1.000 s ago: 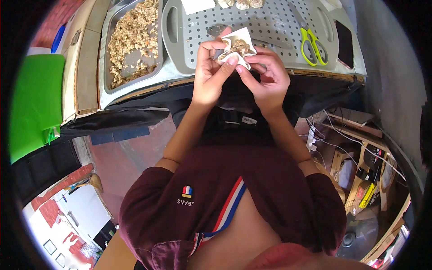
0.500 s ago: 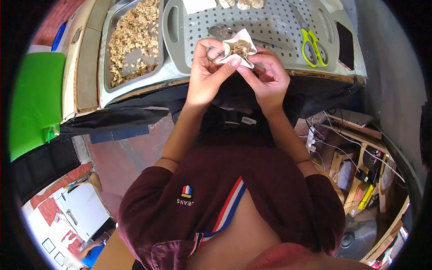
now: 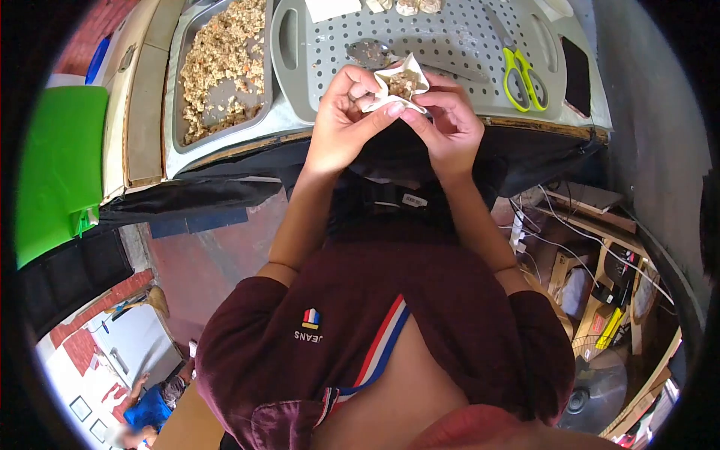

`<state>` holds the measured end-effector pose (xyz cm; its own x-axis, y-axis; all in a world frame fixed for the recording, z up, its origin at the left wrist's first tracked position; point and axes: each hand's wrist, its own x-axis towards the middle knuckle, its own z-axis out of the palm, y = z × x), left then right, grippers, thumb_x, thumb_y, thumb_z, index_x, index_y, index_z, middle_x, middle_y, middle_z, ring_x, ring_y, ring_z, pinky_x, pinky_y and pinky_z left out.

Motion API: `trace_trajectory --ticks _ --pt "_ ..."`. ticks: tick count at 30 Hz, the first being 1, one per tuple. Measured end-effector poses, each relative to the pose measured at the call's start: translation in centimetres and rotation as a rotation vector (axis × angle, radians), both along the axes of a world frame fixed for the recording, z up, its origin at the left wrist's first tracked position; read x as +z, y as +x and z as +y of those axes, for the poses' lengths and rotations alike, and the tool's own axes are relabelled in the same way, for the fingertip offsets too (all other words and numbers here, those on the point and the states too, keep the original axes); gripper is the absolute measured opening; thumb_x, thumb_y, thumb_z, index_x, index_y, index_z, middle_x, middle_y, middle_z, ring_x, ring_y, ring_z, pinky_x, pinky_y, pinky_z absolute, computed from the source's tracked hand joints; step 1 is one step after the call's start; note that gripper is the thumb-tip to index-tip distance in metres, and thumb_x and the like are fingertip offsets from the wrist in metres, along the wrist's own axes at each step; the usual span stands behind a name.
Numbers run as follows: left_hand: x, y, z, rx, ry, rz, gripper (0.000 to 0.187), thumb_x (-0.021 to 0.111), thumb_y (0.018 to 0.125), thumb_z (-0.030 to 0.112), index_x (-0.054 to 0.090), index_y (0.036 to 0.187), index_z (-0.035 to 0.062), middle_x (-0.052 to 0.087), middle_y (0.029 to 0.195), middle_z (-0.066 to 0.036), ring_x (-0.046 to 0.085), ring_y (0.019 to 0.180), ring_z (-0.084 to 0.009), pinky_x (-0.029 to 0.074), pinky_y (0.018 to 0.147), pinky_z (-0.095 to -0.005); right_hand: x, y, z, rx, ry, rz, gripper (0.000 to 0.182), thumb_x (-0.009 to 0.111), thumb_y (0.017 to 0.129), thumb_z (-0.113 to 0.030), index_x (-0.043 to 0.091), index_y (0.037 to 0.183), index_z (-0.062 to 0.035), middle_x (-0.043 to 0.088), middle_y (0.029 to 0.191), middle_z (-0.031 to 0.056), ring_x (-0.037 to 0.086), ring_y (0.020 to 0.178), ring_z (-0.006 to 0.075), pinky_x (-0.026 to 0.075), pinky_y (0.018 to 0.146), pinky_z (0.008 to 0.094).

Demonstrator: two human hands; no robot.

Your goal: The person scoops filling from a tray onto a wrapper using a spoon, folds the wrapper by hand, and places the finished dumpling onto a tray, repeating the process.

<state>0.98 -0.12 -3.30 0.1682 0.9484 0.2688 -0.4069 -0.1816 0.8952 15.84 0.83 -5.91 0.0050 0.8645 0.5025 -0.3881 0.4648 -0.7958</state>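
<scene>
A white dumpling wrapper (image 3: 415, 69) with brown minced filling (image 3: 403, 85) in its middle is held up between both my hands, its edges gathered into a cup. My left hand (image 3: 346, 112) pinches its left and near side, thumb on the rim. On the opposite side, my right hand (image 3: 448, 120) grips the rim between thumb and fingers. Just beyond lies a spoon (image 3: 367, 52) with bits of filling on it, on a grey perforated tray (image 3: 330, 75). Several filled dumplings (image 3: 406, 7) sit at the tray's far edge beside white wrappers (image 3: 332, 8).
A metal pan (image 3: 267, 94) of crumbly filling stands on the left. Scissors with green-and-grey handles (image 3: 517, 79) lie on the tray's right side, near a dark phone (image 3: 575, 75). A green plastic surface (image 3: 60, 165) is far left. Another person in blue (image 3: 150, 409) is at lower left.
The wrapper's edges have been drawn up more closely around the filling, and its points stand less wide. Both hands stay nearly in place. The person in blue has come further into view.
</scene>
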Motion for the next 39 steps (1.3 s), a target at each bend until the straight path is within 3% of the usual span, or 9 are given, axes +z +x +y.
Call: trace_trajectory --ticks 8,19,26,34,39 --pt "0.2 -0.4 0.1 -0.002 -0.009 0.012 0.024 0.063 0.084 -0.004 0.045 0.097 0.0047 0.056 0.107 -0.006 0.059 0.096 -0.0122 0.050 0.077 -0.0221 -0.1 0.6 0.7 0.162 0.013 0.020 0.031 0.078 0.065 0.006 0.063 0.091 -0.0018 0.057 0.115 0.0145 0.054 0.110 0.0227 0.042 0.096 0.0358" --pt "0.0 -0.7 0.3 -0.034 0.021 -0.037 0.026 0.064 0.082 -0.006 0.046 0.098 0.0045 0.055 0.107 -0.007 0.060 0.096 -0.0139 0.050 0.078 -0.0241 0.9 1.8 1.8 -0.004 0.264 -0.312 0.030 0.084 0.059 -0.004 0.066 0.083 -0.0055 0.064 0.099 0.0094 0.061 0.094 0.0212 0.048 0.083 0.0320" --pt "-1.2 -0.9 0.7 -0.061 0.029 -0.151 0.026 0.068 0.080 -0.003 0.048 0.096 0.0045 0.060 0.097 -0.005 0.060 0.093 -0.0125 0.050 0.078 -0.0249 2.4 1.8 1.8 -0.097 0.388 -0.426 0.030 0.084 0.059 -0.007 0.066 0.082 -0.0060 0.066 0.095 0.0071 0.063 0.087 0.0204 0.049 0.079 0.0305" --pt "-2.0 -0.3 1.0 0.030 0.126 -0.202 0.030 0.074 0.075 0.000 0.051 0.093 0.0051 0.062 0.095 -0.006 0.060 0.090 -0.0118 0.050 0.080 -0.0273 2.2 1.1 0.9 -0.099 0.286 -0.311 0.030 0.083 0.059 -0.003 0.067 0.084 -0.0035 0.066 0.098 0.0103 0.063 0.088 0.0200 0.049 0.077 0.0295" --pt "-2.1 0.5 0.9 0.181 0.165 -0.220 0.030 0.077 0.072 0.003 0.053 0.090 0.0035 0.063 0.093 -0.007 0.061 0.098 -0.0198 0.050 0.085 -0.0323 2.0 1.0 0.8 -0.068 0.270 -0.281 0.028 0.081 0.061 0.001 0.067 0.086 -0.0026 0.065 0.099 0.0124 0.062 0.089 0.0203 0.050 0.077 0.0293"
